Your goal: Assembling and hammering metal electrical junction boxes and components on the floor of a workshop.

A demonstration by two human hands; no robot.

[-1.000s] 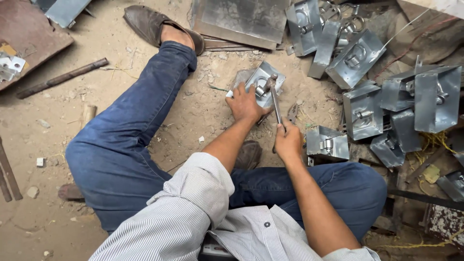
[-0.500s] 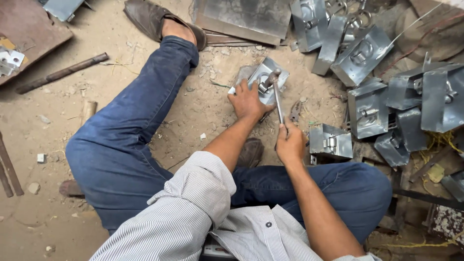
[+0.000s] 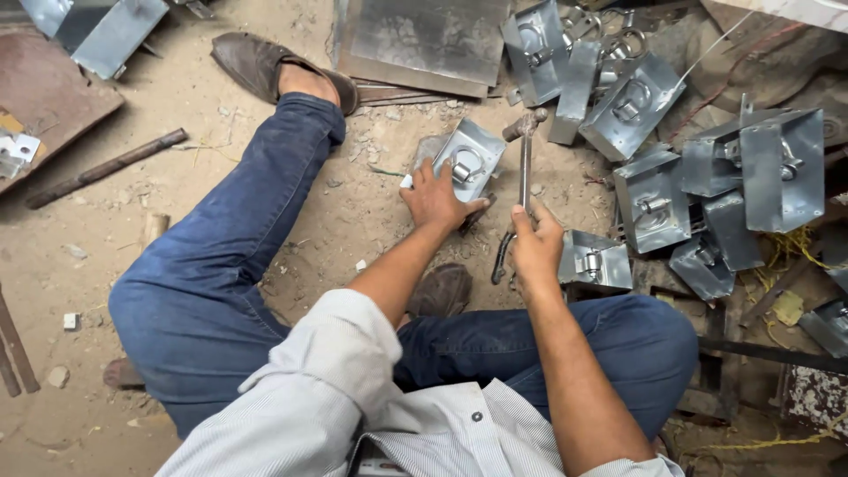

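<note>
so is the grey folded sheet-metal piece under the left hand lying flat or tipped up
Tipped up: the grey folded sheet-metal piece leans at an angle off the sandy ground, steadied by the left hand.

Looks like a small metal workshop, the rough floor-level kind. The person sits right on a dusty, sandy dirt floor (image 3: 212, 168) instead of at a bench, with a heap of folded grey sheet-metal boxes with ring latches (image 3: 698, 177) piled on one side. There's a flat galvanised sheet (image 3: 424, 40) lying up top, a rusty brown plate (image 3: 49, 102) off in the corner, and a rusted iron rod (image 3: 106, 168) just left in the dirt
</note>
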